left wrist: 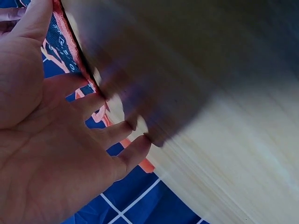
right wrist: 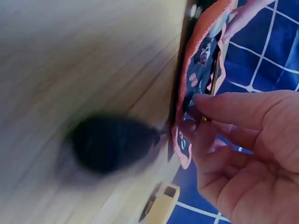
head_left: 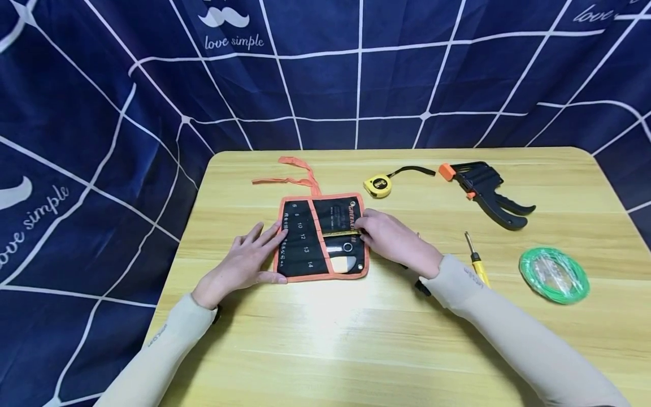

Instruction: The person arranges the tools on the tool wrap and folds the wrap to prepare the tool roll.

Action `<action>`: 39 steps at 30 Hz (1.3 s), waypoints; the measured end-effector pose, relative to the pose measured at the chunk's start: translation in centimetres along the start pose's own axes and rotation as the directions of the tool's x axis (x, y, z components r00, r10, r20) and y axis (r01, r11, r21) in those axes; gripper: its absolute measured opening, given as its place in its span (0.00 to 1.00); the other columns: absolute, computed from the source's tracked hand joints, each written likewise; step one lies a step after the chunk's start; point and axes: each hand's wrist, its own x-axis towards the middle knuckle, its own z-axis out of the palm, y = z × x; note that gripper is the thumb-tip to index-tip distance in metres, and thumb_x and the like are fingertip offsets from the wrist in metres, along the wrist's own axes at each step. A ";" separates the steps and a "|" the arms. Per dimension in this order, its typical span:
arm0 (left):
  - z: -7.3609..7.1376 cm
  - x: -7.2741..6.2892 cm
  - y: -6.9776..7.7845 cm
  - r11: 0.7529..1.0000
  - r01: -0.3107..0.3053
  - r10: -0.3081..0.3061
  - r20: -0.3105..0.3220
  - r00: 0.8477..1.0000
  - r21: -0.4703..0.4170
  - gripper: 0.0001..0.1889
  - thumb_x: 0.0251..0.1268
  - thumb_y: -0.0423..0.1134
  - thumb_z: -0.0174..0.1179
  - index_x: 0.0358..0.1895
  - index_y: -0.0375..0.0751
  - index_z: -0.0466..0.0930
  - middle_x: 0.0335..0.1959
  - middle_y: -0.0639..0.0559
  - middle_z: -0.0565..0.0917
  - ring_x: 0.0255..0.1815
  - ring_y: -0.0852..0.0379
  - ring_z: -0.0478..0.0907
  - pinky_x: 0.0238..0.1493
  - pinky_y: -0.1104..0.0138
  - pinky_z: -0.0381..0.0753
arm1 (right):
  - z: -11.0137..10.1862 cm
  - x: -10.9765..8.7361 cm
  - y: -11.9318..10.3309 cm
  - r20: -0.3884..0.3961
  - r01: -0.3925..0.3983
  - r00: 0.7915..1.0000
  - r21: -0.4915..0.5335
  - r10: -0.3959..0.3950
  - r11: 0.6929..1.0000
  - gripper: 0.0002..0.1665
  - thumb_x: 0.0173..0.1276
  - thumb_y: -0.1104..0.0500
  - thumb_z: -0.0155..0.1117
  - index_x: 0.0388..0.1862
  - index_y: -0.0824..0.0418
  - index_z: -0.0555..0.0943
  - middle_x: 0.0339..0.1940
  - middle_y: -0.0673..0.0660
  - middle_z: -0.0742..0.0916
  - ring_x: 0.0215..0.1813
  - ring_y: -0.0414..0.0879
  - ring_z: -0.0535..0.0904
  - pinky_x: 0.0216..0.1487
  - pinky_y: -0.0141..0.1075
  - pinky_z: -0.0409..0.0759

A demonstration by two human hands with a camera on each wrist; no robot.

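Observation:
A black fabric tool pouch [head_left: 305, 263] with orange trim and printed size numbers lies unrolled on the table. In its right section are a thin yellow strip-like tool [head_left: 339, 233], a metal piece with a ring end [head_left: 347, 247] and a pale, broad-bladed piece [head_left: 343, 264]. My left hand [head_left: 249, 254] rests at the pouch's left edge with fingers spread and extended. At the right edge, my right hand [head_left: 394, 237] pinches the end of the yellow strip between thumb and fingers; the right wrist view shows the strip [right wrist: 216, 74] edge-on above the pouch.
Behind the pouch lie its orange ties [head_left: 300, 172] and a yellow tape measure [head_left: 378, 185]. To the right are a black clamp [head_left: 488, 192], a yellow-handled screwdriver [head_left: 477, 263] and a green wire coil [head_left: 531, 282]. A blurred dark shape [right wrist: 105, 142] shows near the right wrist.

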 end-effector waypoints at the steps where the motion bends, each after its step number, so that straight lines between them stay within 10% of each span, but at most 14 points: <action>1: 0.0 0.0 0.0 1.000 -0.001 0.001 -0.002 1.000 -0.002 0.58 0.64 0.65 0.75 0.90 0.43 0.55 0.91 0.43 0.51 0.87 0.27 0.46 0.71 0.29 0.59 | 0.0 0.1 0.0 0.007 -0.003 1.000 0.011 0.003 1.000 0.10 0.74 0.71 0.72 0.52 0.70 0.89 0.45 0.63 0.85 0.44 0.53 0.82 0.47 0.47 0.85; 13: 0.0 0.1 0.1 1.000 0.000 0.000 0.000 1.000 0.015 0.58 0.65 0.67 0.73 0.90 0.43 0.56 0.90 0.43 0.52 0.87 0.27 0.47 0.71 0.30 0.60 | 0.8 2.0 -0.1 0.148 -0.097 0.987 0.181 0.071 0.979 0.08 0.74 0.69 0.70 0.50 0.66 0.85 0.47 0.59 0.83 0.48 0.53 0.77 0.52 0.47 0.80; 20: 0.0 -0.1 0.1 1.000 0.013 -0.013 -0.003 1.000 0.005 0.59 0.63 0.66 0.75 0.90 0.43 0.56 0.90 0.42 0.52 0.87 0.27 0.46 0.71 0.29 0.59 | 0.9 2.6 -0.5 0.140 -0.083 0.989 0.268 0.046 0.960 0.13 0.72 0.73 0.67 0.54 0.72 0.85 0.50 0.62 0.86 0.56 0.57 0.82 0.73 0.52 0.74; 26: 0.1 0.1 0.1 1.000 -0.010 0.010 -0.021 1.000 0.005 0.59 0.63 0.66 0.75 0.89 0.42 0.56 0.90 0.42 0.53 0.87 0.26 0.47 0.70 0.30 0.61 | 1.2 3.0 -0.4 0.153 -0.151 0.984 0.402 0.096 0.903 0.15 0.73 0.75 0.61 0.56 0.73 0.85 0.48 0.61 0.88 0.51 0.52 0.83 0.57 0.47 0.83; 39: 0.0 0.0 0.2 1.000 0.004 -0.004 -0.020 1.000 0.006 0.59 0.62 0.66 0.76 0.89 0.41 0.57 0.90 0.41 0.53 0.87 0.26 0.48 0.70 0.31 0.61 | 1.3 2.4 0.0 0.176 -0.192 0.978 0.525 0.114 0.829 0.17 0.76 0.74 0.54 0.60 0.77 0.81 0.47 0.62 0.83 0.50 0.52 0.78 0.56 0.44 0.78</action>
